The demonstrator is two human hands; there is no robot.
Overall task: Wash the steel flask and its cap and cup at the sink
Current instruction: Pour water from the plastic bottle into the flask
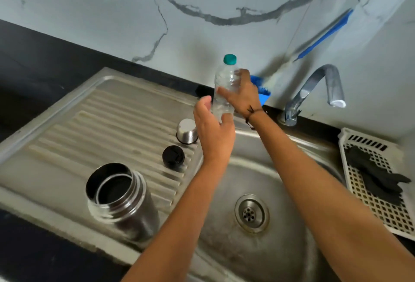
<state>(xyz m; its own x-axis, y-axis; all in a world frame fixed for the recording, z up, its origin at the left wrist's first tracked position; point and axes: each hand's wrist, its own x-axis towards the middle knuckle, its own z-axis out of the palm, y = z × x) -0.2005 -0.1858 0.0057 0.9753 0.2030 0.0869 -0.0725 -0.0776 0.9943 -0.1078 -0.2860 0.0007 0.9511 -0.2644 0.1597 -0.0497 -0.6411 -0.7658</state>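
The steel flask (122, 201) stands open and upright on the ribbed draining board (89, 129), near its front. Its black cap (173, 156) lies further back on the board, and the steel cup (187, 131) sits upside down just behind the cap. Above the sink's back rim, both hands hold a clear plastic bottle (224, 84) with a teal lid. My left hand (213, 129) curls round the bottle's lower part. My right hand (243, 93) grips its middle from the right.
The steel sink basin (280, 169) with its drain (251, 213) lies below my arms. A chrome tap (314, 93) stands at the back right. A white basket (381, 210) with dark gloves sits on the right. A blue object (261, 90) is behind the bottle.
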